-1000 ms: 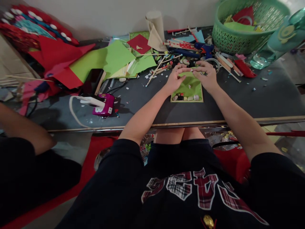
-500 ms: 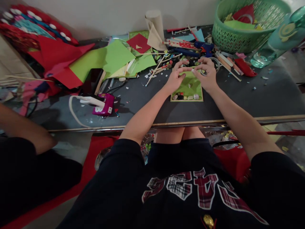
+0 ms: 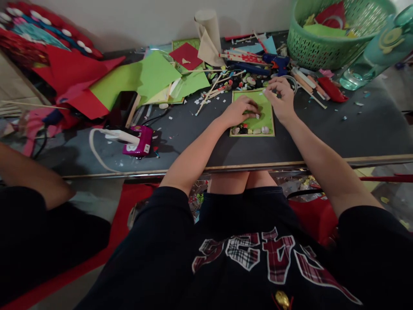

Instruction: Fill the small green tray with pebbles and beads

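A green square panel [image 3: 263, 105] with a pale rim lies on the dark table, with a row of small pebbles [image 3: 254, 131] along its near edge. Over its left part is my left hand [image 3: 241, 110], fingers curled and closing at a small pale piece [image 3: 257, 116] on the green surface. My right hand [image 3: 281, 98] is above the panel's far right corner, thumb and fingers pinched on a tiny white piece [image 3: 264, 91]. What the right hand's other fingers touch is hidden.
Behind lie loose pebbles [image 3: 250, 80], red-dotted sticks [image 3: 240, 59] and a blue glue gun [image 3: 279, 62]. A green basket [image 3: 318, 54] and bottle [image 3: 368, 60] stand right. Left are coloured sheets [image 3: 158, 73], a phone [image 3: 122, 107], a purple power strip [image 3: 142, 140] and another person's arm [image 3: 35, 174].
My left hand has moved from the panel's far edge, beside the right hand, down to the small pale piece on the green surface. My right hand stays almost in place, still pinching.
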`<state>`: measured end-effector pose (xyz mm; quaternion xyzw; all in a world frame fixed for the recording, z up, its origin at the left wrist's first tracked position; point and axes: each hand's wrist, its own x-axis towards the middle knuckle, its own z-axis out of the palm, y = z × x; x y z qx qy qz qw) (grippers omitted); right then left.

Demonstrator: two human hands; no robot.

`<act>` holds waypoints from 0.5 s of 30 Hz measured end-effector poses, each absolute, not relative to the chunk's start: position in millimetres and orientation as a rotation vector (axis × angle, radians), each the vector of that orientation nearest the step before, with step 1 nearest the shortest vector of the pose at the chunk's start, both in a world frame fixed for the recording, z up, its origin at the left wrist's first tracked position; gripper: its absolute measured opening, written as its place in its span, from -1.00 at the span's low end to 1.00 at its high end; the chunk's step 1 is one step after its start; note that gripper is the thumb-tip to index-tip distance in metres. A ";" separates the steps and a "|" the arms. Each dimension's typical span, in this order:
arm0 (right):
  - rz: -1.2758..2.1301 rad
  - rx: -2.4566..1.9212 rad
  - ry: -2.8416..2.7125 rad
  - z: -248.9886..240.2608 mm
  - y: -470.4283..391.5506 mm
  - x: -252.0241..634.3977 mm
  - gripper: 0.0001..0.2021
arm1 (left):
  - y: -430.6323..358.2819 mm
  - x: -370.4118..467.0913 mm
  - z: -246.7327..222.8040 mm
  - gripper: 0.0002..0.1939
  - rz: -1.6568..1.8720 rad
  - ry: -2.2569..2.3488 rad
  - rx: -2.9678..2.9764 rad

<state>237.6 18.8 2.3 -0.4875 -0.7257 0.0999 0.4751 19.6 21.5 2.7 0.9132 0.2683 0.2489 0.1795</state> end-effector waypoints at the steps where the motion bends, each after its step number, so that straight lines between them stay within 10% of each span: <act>1: 0.266 -1.188 -1.763 2.2 19.2 238.0 -0.62 | 19.7 19.9 4.3 -0.60 0.704 0.771 2.549; 15: 0.396 -0.993 -1.808 12.5 3.8 225.0 -0.45 | 7.9 20.6 8.8 -0.40 1.208 1.025 2.068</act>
